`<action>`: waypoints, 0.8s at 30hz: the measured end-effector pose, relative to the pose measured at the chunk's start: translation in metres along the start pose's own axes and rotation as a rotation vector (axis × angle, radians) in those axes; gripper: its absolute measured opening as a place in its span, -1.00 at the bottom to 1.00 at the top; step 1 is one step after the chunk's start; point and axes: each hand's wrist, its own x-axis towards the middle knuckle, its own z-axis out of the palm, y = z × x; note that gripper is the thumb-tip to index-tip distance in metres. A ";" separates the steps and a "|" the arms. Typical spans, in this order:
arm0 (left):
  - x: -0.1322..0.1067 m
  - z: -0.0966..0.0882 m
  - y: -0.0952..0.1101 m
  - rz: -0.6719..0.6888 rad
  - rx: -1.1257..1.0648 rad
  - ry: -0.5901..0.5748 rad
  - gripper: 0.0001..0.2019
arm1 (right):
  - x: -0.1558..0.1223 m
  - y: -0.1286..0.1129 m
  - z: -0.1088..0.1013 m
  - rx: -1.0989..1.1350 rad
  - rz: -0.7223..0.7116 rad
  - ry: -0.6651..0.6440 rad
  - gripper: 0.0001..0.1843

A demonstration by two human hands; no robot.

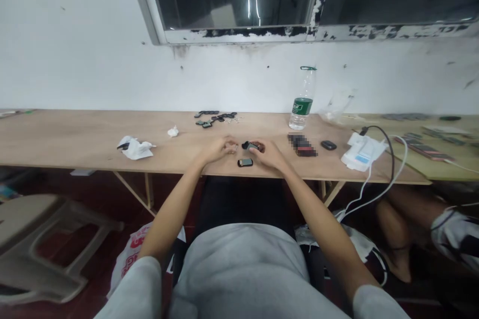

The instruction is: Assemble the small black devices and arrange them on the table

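My right hand (265,150) is closed on a small black casing (250,146) with a grey-green face, held just over the table near its front edge. To its left, my left hand (223,147) has its fingers curled and drawn together. Something pale may be at those fingertips, too small and blurred to name. Between the hands and nearer to me, a similar casing (245,162) lies flat, with a black rim and a grey-green panel. Farther back, several like black and grey-green pieces (217,118) are spread out beside tiny light-coloured bits (232,120).
A water bottle (300,104) stands toward the wall. To the right lie a phone-like pixelated object (302,144), a black oval case (328,145) and a white packet (361,154) with cables. Crumpled tissue (136,148) is at left. Another person's legs (392,229) show at lower right.
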 end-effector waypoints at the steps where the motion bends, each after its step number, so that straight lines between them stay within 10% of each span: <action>1: 0.001 0.002 0.006 0.042 -0.012 0.003 -0.73 | 0.000 -0.002 0.000 0.048 0.020 0.010 -0.68; 8: 0.005 0.014 0.028 0.195 -0.009 0.070 -0.72 | 0.002 -0.013 -0.005 0.286 0.045 -0.004 -0.67; 24: 0.002 0.030 0.022 0.003 -0.324 0.215 -0.76 | -0.002 -0.016 -0.008 0.367 0.036 -0.102 -0.64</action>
